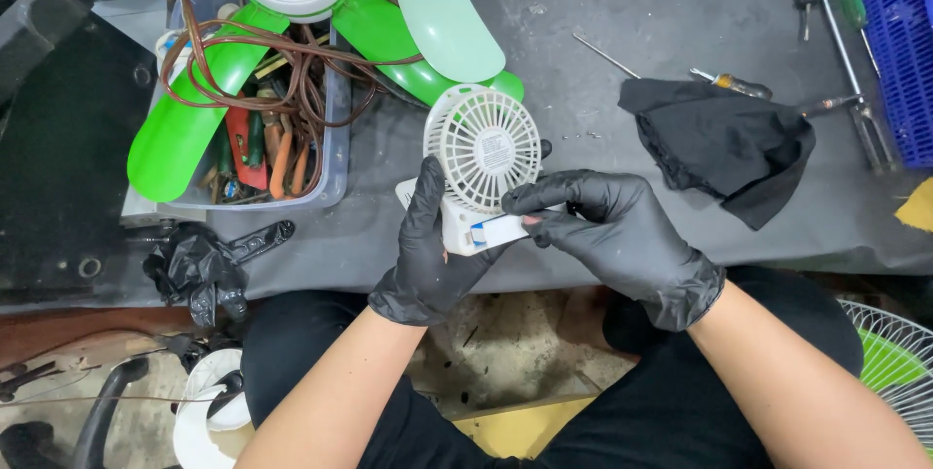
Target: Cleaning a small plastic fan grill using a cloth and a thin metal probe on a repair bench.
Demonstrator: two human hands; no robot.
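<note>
At the far left of the grey bench lies a crumpled black glove, and above it stands a grey plastic bin filled with orange- and red-handled hand tools, a coil of brown cable and, laid across its top, a green-bladed ceiling fan whose hub is cut off by the upper edge. In the middle, the left hand, in a black glove, wraps the body of a small white handheld fan from behind; its fingers are curled closed around the left side of the casing, held over the bench's near edge. The right hand, also gloved, meets it from the right, fingers bent and pinching the white handle part at the fan's base, which it partly hides. Further right lie a black cloth, a screwdriver half tucked under it, and a blue crate cut off at the frame's edge, its contents out of sight.
</note>
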